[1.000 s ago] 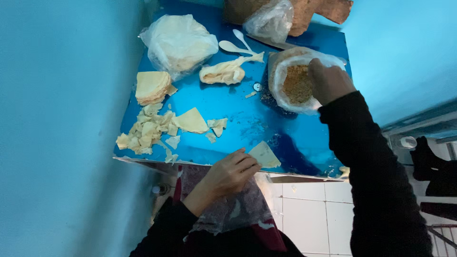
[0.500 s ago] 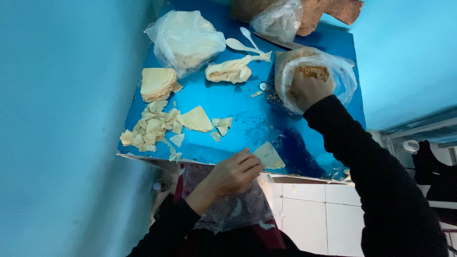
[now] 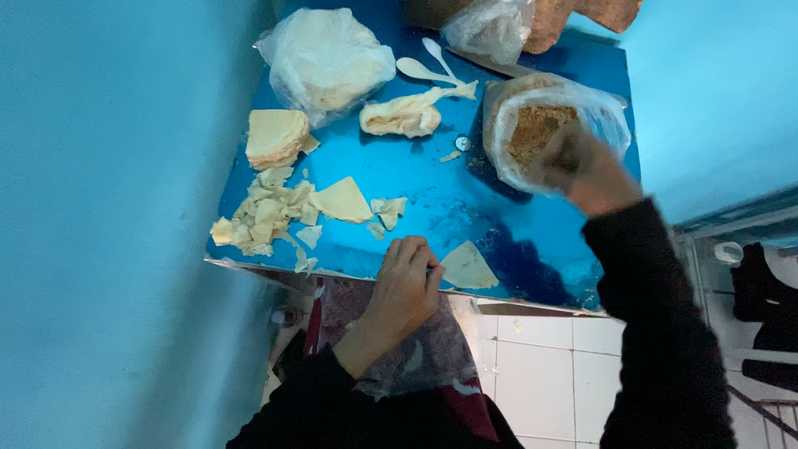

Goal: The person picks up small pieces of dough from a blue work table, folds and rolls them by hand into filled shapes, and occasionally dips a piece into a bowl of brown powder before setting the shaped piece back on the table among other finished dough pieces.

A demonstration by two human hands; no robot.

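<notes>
— What do we have under our left hand?

— It lies knuckles up at the near edge of the glossy blue table; the fingers are curled loosely and their tips touch a thin, pale triangular wrapper that lies flat just beside them; whether they pinch it we cannot tell.

— And our right hand?

— Blurred, over the near rim of the clear plastic bag with its crumbly brown filling; the fingers look bunched, though what they grip, if anything, we cannot tell.

— What else is on the table?

— A second folded triangle sits mid-table, soft and cream-coloured; left of it a ragged heap of torn wrapper scraps; behind that a neat stack of round wrappers; a limp, crumpled lump of dough sheet lies near two white plastic spoons; a crinkled translucent bag of pale sheets stands at the far left corner.
</notes>
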